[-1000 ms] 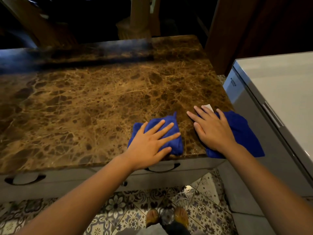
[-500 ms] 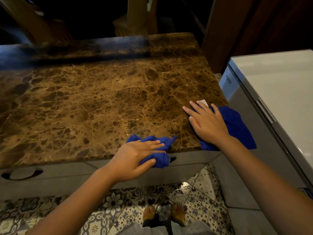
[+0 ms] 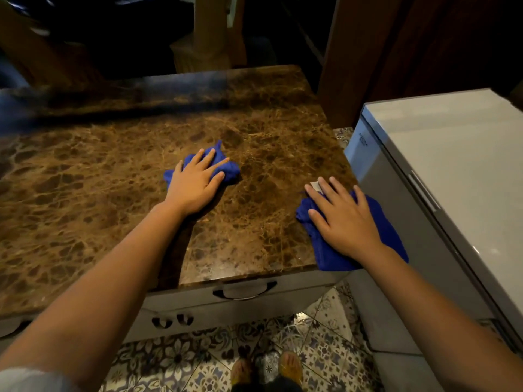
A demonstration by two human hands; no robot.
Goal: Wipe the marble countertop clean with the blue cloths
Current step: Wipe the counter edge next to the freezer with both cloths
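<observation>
The brown marble countertop (image 3: pixel 99 193) fills the left and middle of the head view. My left hand (image 3: pixel 195 183) lies flat on a bunched blue cloth (image 3: pixel 230 172) near the counter's middle, fingers spread over it. My right hand (image 3: pixel 343 219) presses flat on a second blue cloth (image 3: pixel 325 256) at the counter's front right corner. That cloth hangs over the right edge, and a small white tag (image 3: pixel 315 186) shows by my fingertips.
A white chest appliance (image 3: pixel 452 165) stands close against the counter's right side. Grey drawers with dark handles (image 3: pixel 244 291) sit under the counter's front edge. Patterned floor tiles (image 3: pixel 198 363) and my feet are below. Dark wooden furniture (image 3: pixel 368 52) stands behind.
My left hand has pushed its cloth from the front edge away toward the counter's middle. My right hand and its cloth have stayed at the front right corner.
</observation>
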